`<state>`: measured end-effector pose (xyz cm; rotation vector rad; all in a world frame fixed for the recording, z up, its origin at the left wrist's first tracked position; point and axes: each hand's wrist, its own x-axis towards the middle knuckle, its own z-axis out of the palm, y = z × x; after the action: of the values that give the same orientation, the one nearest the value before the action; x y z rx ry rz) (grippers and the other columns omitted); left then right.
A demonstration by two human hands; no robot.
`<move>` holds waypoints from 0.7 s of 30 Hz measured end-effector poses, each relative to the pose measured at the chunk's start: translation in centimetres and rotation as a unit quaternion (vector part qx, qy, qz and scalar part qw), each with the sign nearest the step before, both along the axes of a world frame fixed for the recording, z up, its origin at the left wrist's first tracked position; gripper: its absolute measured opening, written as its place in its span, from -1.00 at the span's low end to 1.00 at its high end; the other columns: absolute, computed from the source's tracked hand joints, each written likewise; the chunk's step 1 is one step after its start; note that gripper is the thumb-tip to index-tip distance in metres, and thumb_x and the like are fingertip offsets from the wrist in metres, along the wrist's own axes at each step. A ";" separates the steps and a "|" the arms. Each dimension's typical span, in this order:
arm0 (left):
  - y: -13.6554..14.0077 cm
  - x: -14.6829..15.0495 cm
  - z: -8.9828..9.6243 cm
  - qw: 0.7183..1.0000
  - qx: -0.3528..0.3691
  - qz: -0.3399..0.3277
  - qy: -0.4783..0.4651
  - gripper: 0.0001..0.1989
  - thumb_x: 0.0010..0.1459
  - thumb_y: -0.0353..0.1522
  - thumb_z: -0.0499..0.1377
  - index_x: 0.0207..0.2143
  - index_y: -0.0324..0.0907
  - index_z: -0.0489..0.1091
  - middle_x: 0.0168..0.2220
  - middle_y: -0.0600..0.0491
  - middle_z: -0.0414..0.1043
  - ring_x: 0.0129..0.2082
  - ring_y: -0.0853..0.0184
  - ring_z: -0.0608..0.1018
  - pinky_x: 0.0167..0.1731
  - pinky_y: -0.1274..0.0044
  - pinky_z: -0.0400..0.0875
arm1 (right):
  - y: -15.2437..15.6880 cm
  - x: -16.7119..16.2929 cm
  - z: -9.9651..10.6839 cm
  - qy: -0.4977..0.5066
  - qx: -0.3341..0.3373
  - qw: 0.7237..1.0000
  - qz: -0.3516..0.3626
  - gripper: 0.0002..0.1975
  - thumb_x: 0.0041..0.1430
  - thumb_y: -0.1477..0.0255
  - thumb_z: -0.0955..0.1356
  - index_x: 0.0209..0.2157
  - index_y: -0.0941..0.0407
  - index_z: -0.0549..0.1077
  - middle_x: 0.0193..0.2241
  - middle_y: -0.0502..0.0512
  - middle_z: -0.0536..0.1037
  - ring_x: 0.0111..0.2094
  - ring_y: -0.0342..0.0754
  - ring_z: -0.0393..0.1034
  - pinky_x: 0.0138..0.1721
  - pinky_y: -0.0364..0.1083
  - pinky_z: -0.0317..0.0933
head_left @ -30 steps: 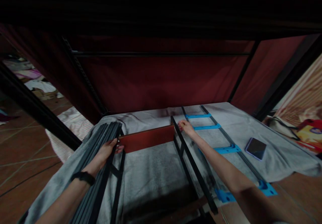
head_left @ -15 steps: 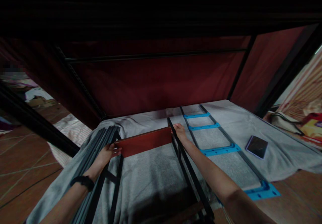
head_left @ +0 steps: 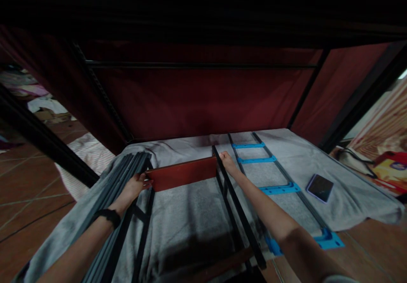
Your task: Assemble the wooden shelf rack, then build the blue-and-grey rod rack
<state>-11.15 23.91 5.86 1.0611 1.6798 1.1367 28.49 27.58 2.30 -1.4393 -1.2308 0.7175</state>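
Observation:
A reddish-brown board stands on its long edge, spanning two black metal side frames, the left one and the right one. At the board's left end, my left hand is closed around the left frame, its fingertips touching the board. My right hand is at the far end of the right frame, on its outer side, fingers bent together. Whatever those fingers pinch there is hidden. A second reddish-brown board crosses near the bottom, in shadow.
Grey tubes lie bundled beside my left forearm. Blue-cornered grey frames and a phone rest on the grey cloth at right. Black posts and a dark top enclose the space, with a red panel behind.
The view has shifted slightly. Both hands remain at the two ends of the board, and the board and frames keep their arrangement.

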 end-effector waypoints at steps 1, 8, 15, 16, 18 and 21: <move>0.0 0.1 0.0 1.000 -0.008 0.005 0.001 -0.80 0.30 -0.46 -0.02 -0.10 -0.30 0.34 -0.45 -0.01 0.48 -0.50 0.29 0.61 -0.48 0.53 0.53 | 0.0 0.2 0.0 -0.012 0.002 1.000 0.007 -0.78 0.13 0.23 0.21 -0.53 0.02 0.19 -0.55 -0.08 0.29 -0.41 -0.07 0.22 -0.28 -0.10 0.16; -0.5 0.8 1.0 0.999 -0.032 0.010 -0.007 -0.82 0.31 -0.47 -0.05 -0.16 -0.29 0.32 -0.45 0.02 0.46 -0.56 0.38 0.56 -0.49 0.58 0.50 | 0.7 0.8 0.0 -0.052 0.003 0.998 0.047 -0.76 0.19 0.23 0.19 -0.51 0.01 0.24 -0.46 0.04 0.41 -0.25 0.03 0.32 -0.09 -0.03 0.19; -0.9 1.0 1.3 0.999 -0.027 0.016 -0.018 -0.86 0.29 -0.46 -0.01 -0.19 -0.28 0.33 -0.41 -0.02 0.49 -0.59 0.38 0.55 -0.59 0.60 0.45 | 0.8 1.4 -0.8 -0.033 0.001 0.998 0.060 -0.75 0.16 0.18 0.22 -0.51 0.00 0.26 -0.46 0.03 0.43 -0.27 0.01 0.35 -0.13 -0.04 0.24; -0.8 1.0 1.2 0.999 -0.026 0.021 -0.022 -0.86 0.28 -0.46 -0.01 -0.19 -0.28 0.33 -0.42 -0.01 0.48 -0.59 0.38 0.55 -0.59 0.60 0.45 | 0.9 1.4 -0.9 -0.028 0.001 0.998 0.063 -0.74 0.15 0.17 0.22 -0.52 0.01 0.25 -0.49 0.01 0.41 -0.30 0.00 0.34 -0.17 -0.05 0.24; -0.5 1.0 0.9 0.999 -0.026 0.031 -0.029 -0.86 0.28 -0.47 -0.01 -0.20 -0.27 0.32 -0.43 0.01 0.46 -0.59 0.39 0.55 -0.57 0.59 0.47 | 1.1 1.2 -1.2 -0.018 0.002 0.998 0.064 -0.72 0.14 0.14 0.20 -0.52 0.01 0.22 -0.53 -0.03 0.37 -0.36 -0.03 0.31 -0.25 -0.08 0.24; 0.0 1.1 0.6 0.998 -0.027 0.044 -0.037 -0.88 0.29 -0.48 -0.02 -0.22 -0.25 0.30 -0.45 0.04 0.43 -0.59 0.41 0.55 -0.52 0.57 0.49 | 1.4 0.7 -1.4 -0.004 0.005 0.999 0.052 -0.72 0.13 0.13 0.17 -0.52 0.01 0.20 -0.55 -0.05 0.35 -0.39 -0.05 0.28 -0.28 -0.09 0.23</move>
<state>-10.09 23.88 6.49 0.9070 1.7031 1.1659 29.14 28.96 0.85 -1.3797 -1.3217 0.7745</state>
